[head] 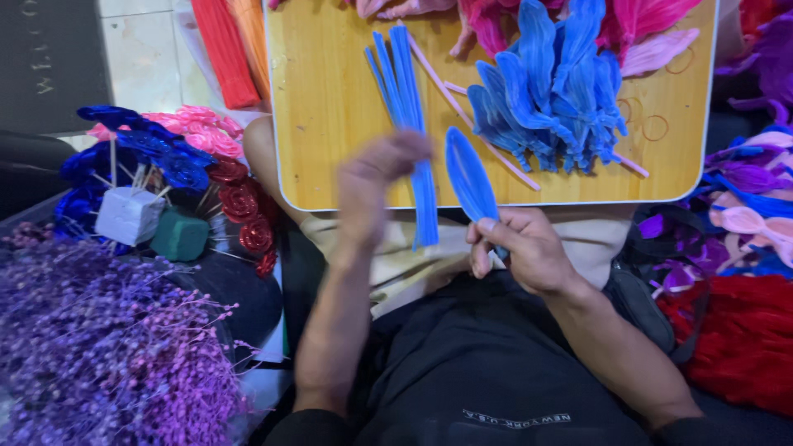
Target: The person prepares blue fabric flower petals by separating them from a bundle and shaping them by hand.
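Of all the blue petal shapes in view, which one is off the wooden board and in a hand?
The single blue petal pinched at its base by the right hand. It stands alone, upright, at the board's near edge; the others lie heaped in a blue pile on it.

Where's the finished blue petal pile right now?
Head view: the blue petal pile lies on the wooden board, upper right, beside the blue pipe cleaners.
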